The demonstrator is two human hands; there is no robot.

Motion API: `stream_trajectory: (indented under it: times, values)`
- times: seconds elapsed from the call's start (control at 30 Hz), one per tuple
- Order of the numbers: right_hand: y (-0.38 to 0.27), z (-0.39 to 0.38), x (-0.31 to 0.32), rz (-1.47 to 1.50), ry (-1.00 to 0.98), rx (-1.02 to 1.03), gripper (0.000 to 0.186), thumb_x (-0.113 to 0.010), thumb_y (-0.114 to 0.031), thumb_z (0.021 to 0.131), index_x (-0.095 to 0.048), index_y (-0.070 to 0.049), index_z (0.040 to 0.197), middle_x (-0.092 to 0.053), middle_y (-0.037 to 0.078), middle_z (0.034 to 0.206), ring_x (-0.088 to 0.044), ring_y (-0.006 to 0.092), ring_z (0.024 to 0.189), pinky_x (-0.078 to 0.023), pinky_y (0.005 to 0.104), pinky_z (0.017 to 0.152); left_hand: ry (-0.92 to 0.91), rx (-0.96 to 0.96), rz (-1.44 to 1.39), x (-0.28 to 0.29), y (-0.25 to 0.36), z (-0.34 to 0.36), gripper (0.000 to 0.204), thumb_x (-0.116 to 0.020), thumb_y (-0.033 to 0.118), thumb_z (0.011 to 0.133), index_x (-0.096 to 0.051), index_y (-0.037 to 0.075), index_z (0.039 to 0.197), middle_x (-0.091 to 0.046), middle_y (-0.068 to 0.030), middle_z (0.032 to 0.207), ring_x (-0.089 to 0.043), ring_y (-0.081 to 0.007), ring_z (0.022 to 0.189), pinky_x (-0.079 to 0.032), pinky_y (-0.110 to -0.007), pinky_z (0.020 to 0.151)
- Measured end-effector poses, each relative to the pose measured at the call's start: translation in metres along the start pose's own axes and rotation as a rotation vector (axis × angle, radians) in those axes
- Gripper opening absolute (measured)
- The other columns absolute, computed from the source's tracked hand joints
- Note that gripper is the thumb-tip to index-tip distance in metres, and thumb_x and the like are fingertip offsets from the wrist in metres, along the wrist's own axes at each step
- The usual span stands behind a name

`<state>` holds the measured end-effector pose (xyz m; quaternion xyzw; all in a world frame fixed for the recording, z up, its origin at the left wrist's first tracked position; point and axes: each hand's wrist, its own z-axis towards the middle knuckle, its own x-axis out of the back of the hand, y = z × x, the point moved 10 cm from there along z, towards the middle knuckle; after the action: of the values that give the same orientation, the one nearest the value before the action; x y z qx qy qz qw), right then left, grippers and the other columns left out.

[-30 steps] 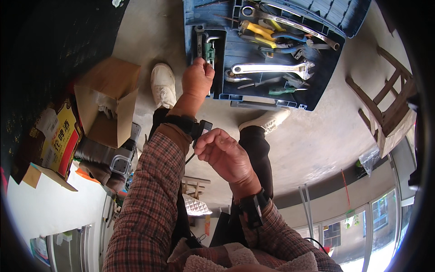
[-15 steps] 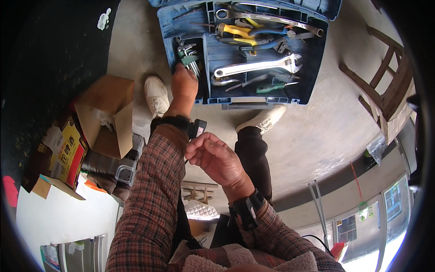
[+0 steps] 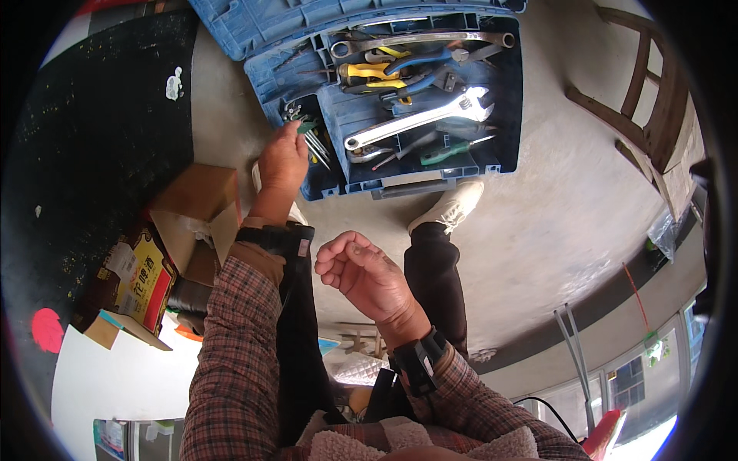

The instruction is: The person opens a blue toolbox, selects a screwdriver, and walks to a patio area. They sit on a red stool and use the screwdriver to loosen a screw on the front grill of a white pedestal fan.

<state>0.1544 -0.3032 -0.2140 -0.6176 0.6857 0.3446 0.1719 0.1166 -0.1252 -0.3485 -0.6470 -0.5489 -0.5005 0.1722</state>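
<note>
My left hand [image 3: 283,160] reaches into the small left compartment of an open blue toolbox [image 3: 296,60]. Its fingers are closed on a hex key set [image 3: 316,146], silver keys in a green holder, which slants against the compartment; the fingertips are partly hidden. My right hand [image 3: 363,278] hovers nearer to me, palm turned up and fingers curled in, with nothing visible in it. In the wide compartment lie an adjustable wrench [image 3: 419,121], a long ring spanner [image 3: 423,40], blue-handled pliers [image 3: 429,58], a yellow-handled tool [image 3: 367,71] and a green-handled screwdriver [image 3: 447,154].
The toolbox lid [image 3: 254,23] is folded back at the far side. An opened cardboard box [image 3: 198,196] and a printed carton [image 3: 138,276] stand at left. A wooden stool [image 3: 642,100] is at right. My shoe [image 3: 450,206] is close to the toolbox's front edge.
The view has shifted, so the toolbox appears farther left. My left hand stays at the hex key set, whose keys now slant more within the compartment. My right hand keeps its curled pose.
</note>
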Motion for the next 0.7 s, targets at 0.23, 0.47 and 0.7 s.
stream_trajectory:
  times: [0.23,0.47,0.7]
  values:
    - [-0.017,-0.007,0.001,0.062,-0.029,0.056,0.023,-0.052,-0.027,0.098,-0.058,-0.006,0.102,-0.065,0.009,0.103,-0.064,0.0196,0.094,-0.050,0.0322,0.085,0.126,-0.213,0.103,0.037,0.034,0.061,0.025,-0.060,0.018,0.089,-0.064,0.012,0.112,-0.066,-0.0138,0.105,-0.063,-0.0327,0.092,-0.051,-0.041,0.081]
    - [-0.033,-0.013,-0.002,0.127,-0.054,0.092,0.018,-0.051,-0.022,0.099,-0.058,-0.006,0.104,-0.066,0.009,0.106,-0.065,0.0177,0.094,-0.050,0.0300,0.083,-0.091,-0.274,0.241,-0.001,0.041,0.119,0.029,-0.062,0.019,0.087,-0.063,0.013,0.116,-0.064,-0.0135,0.114,-0.057,-0.0349,0.106,-0.047,-0.042,0.092]
    - [-0.038,-0.013,-0.001,0.171,-0.064,0.101,0.019,-0.050,-0.023,0.099,-0.058,-0.006,0.104,-0.066,0.009,0.106,-0.065,0.0183,0.095,-0.050,0.0307,0.084,-0.304,-0.198,0.377,-0.037,0.031,0.127,0.023,-0.062,0.021,0.087,-0.067,0.015,0.109,-0.068,-0.0087,0.105,-0.059,-0.0324,0.101,-0.046,-0.040,0.094]
